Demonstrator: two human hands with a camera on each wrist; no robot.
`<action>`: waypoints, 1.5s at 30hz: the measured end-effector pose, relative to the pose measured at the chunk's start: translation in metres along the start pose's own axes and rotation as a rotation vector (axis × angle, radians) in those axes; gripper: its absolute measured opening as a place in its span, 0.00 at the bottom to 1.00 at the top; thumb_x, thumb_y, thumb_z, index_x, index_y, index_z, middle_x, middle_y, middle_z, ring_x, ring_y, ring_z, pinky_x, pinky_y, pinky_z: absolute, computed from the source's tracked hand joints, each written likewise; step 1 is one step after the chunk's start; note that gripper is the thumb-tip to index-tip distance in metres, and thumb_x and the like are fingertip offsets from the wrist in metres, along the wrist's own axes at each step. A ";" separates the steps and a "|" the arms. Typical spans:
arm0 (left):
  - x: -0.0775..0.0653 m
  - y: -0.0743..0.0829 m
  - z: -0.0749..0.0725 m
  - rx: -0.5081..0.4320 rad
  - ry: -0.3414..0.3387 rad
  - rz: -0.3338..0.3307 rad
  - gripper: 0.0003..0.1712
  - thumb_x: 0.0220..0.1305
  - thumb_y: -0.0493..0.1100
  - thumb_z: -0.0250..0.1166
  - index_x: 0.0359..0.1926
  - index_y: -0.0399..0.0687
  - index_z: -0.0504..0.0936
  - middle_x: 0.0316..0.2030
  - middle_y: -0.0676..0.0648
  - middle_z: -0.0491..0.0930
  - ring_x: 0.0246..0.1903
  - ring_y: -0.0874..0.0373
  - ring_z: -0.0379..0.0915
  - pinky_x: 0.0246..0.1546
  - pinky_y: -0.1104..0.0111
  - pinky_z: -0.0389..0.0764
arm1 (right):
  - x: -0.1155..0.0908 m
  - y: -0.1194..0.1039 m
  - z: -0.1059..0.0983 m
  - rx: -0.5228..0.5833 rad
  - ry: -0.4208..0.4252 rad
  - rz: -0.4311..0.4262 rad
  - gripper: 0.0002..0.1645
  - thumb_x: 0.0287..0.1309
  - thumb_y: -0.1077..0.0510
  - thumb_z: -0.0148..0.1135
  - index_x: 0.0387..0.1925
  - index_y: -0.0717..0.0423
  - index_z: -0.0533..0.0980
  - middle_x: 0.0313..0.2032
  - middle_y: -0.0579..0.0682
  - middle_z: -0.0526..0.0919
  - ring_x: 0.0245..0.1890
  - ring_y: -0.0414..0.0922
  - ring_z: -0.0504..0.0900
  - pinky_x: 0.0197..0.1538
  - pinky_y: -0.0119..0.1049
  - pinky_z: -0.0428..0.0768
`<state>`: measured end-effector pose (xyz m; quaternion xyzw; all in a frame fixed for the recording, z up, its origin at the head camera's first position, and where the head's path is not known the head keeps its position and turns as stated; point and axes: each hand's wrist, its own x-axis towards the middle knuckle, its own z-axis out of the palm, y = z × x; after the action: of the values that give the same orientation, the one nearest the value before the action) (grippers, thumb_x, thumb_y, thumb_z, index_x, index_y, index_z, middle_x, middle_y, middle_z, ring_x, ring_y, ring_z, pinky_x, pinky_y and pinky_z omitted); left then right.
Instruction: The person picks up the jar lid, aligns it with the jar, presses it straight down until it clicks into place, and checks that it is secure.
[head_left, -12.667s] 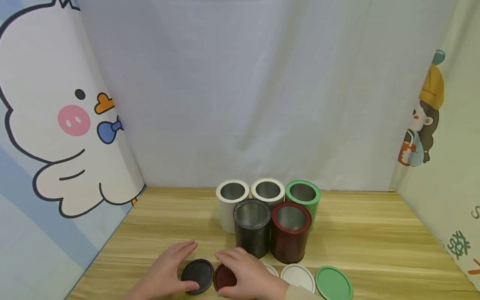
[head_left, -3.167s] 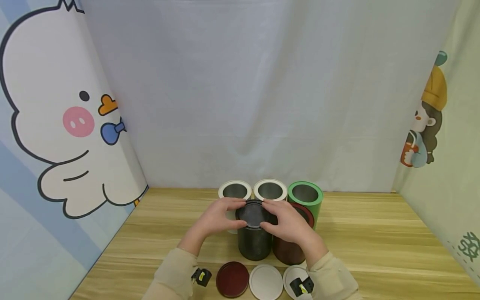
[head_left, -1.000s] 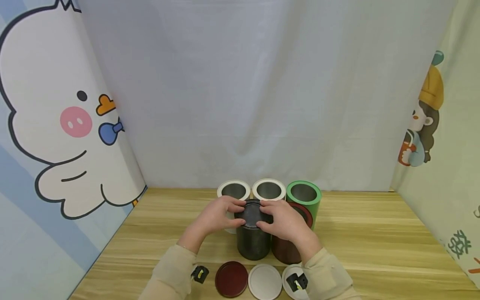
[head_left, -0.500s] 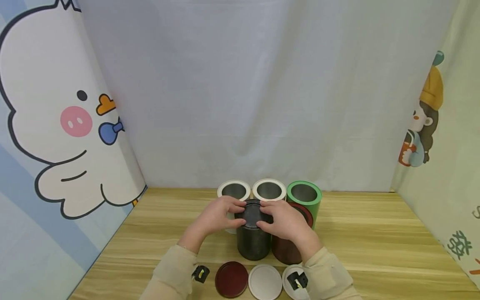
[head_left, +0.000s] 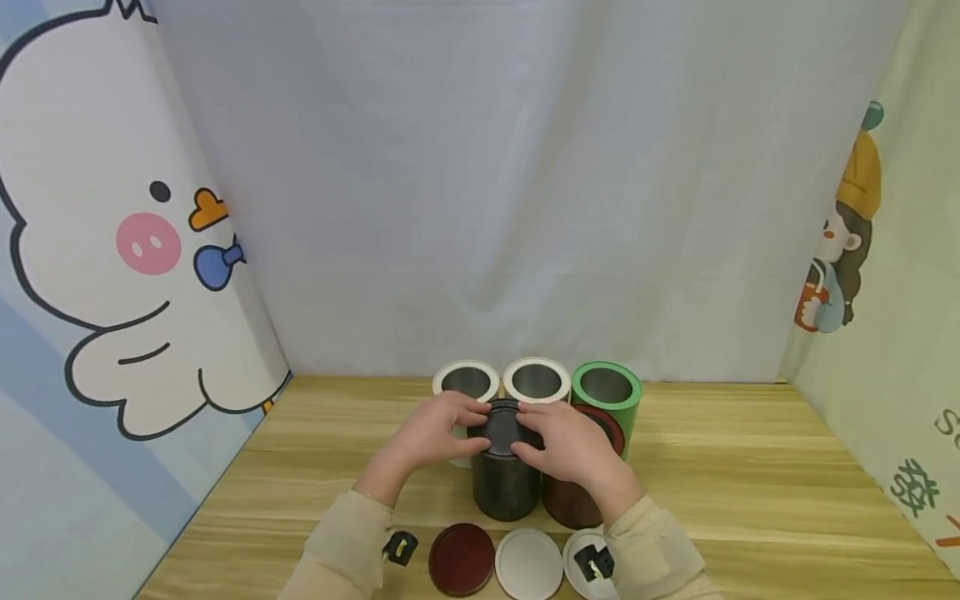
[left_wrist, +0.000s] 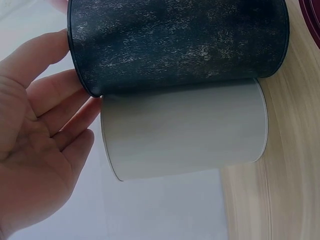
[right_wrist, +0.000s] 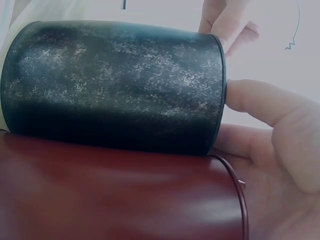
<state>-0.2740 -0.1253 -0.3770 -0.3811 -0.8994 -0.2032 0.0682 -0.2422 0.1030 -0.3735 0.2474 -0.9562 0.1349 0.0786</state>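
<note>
A black lid [head_left: 502, 435] lies on top of the black can [head_left: 506, 493], which stands upright in the front row. My left hand [head_left: 435, 429] holds the lid's left edge, thumb in front and fingertips toward the back. Opposite it, my right hand [head_left: 573, 442] has its thumb and fingertips on the right edge. In the left wrist view, my fingertips sit right at the top rim of the dark, speckled can [left_wrist: 175, 45]. The right wrist view shows my right thumb at that same rim, above the red can [right_wrist: 125, 190].
Two white cans [head_left: 442, 381] and a green can [head_left: 632, 408] stand topless behind. The dark red can [head_left: 566, 504] is beside the black one, partly behind my right hand. In front lie a dark red lid [head_left: 462, 559] and two white lids [head_left: 528, 564], one partly under my right sleeve.
Since the oldest frame, the black lid has moved from the table onto the black can, and both hands have moved up with it. Over the last second the hands have stayed in place.
</note>
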 end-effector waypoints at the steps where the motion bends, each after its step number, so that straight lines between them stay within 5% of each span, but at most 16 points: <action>1: 0.000 0.000 0.000 0.002 -0.001 0.002 0.21 0.62 0.45 0.71 0.51 0.36 0.86 0.55 0.43 0.81 0.55 0.46 0.75 0.57 0.54 0.75 | 0.000 0.000 0.000 0.002 0.001 -0.001 0.27 0.62 0.46 0.67 0.58 0.57 0.81 0.61 0.51 0.78 0.61 0.55 0.74 0.58 0.50 0.76; 8: -0.002 0.000 0.000 0.032 0.003 0.043 0.21 0.62 0.45 0.71 0.51 0.35 0.85 0.55 0.42 0.81 0.55 0.46 0.75 0.56 0.54 0.75 | -0.002 -0.001 0.000 0.030 -0.004 -0.006 0.27 0.63 0.47 0.66 0.58 0.58 0.80 0.62 0.52 0.77 0.62 0.55 0.73 0.59 0.50 0.75; 29: -0.003 0.000 0.003 -0.023 0.032 0.030 0.22 0.63 0.45 0.70 0.54 0.34 0.84 0.56 0.42 0.80 0.56 0.45 0.74 0.57 0.53 0.75 | -0.006 0.008 0.007 0.096 0.073 -0.071 0.26 0.64 0.49 0.66 0.58 0.60 0.79 0.62 0.56 0.77 0.63 0.57 0.72 0.66 0.53 0.67; 33: -0.003 -0.001 0.005 -0.043 0.069 0.031 0.24 0.62 0.43 0.71 0.55 0.34 0.83 0.54 0.40 0.81 0.55 0.45 0.75 0.56 0.53 0.75 | -0.007 0.009 0.010 0.086 0.116 -0.088 0.26 0.63 0.49 0.66 0.57 0.59 0.80 0.60 0.56 0.78 0.62 0.57 0.72 0.68 0.54 0.64; 45: -0.008 0.003 0.011 -0.058 0.217 0.023 0.27 0.57 0.44 0.75 0.56 0.37 0.82 0.51 0.42 0.82 0.54 0.45 0.75 0.56 0.52 0.75 | -0.014 0.012 0.013 0.115 0.307 -0.150 0.26 0.55 0.51 0.74 0.54 0.58 0.82 0.51 0.52 0.84 0.54 0.52 0.78 0.59 0.48 0.75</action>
<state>-0.2659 -0.1241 -0.3885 -0.3690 -0.8759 -0.2686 0.1566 -0.2373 0.1156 -0.3915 0.2987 -0.9025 0.2194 0.2192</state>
